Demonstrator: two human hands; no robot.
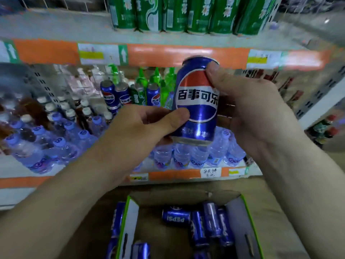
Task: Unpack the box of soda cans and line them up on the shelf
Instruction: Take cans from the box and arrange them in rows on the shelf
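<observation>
A blue Pepsi can (197,101) stands upright in mid-air in front of the shelf. My left hand (147,126) grips its lower part, thumb across the front. My right hand (248,109) holds its upper right side, thumb near the rim. Below, an open cardboard box (240,210) holds several blue Pepsi cans (203,223) lying on their sides. Further back on the shelf (173,173), several blue cans (109,94) stand upright among green bottles.
Green cans (186,14) line the upper shelf above an orange price strip (164,55). Packs of water bottles (197,156) fill the shelf front, and more bottles (56,131) lie to the left. A perforated shelf upright (317,94) stands at right.
</observation>
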